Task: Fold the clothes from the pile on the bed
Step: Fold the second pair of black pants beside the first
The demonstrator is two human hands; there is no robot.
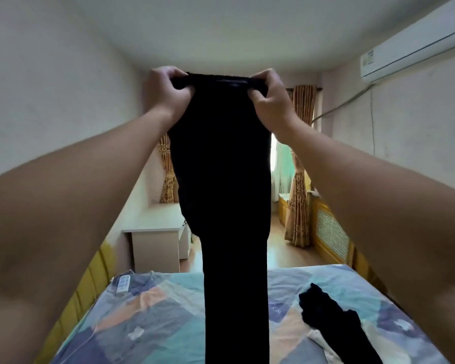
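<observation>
Two bare hands are raised high in front of us, and between them hangs a pair of black trousers. Our left hand pinches one end of the waistband, fingers curled over the top edge with the thumb behind; our right hand does the same at the other end, so each grip is clenched on the cloth. The waistband runs level and taut between the two — the rest of the garment drops straight down as one narrow dark strip, the legs lying together, and passes out of the bottom of the view in front of the bed. We cannot tell whether its lower end touches the bedding.

On the bed, which carries a patchwork cover of teal, peach and grey-blue, a second dark garment lies crumpled to the right of the hanging trousers, well apart from them. Some pale cloth shows just beside it near the lower edge. Near the far left corner of the bed rests a small white remote.

Beyond the bed stands a white worktop against the left wall, patterned curtains frame a bright window, and an air conditioner is mounted high on the right wall — a yellow headboard runs along the bed's left side.
</observation>
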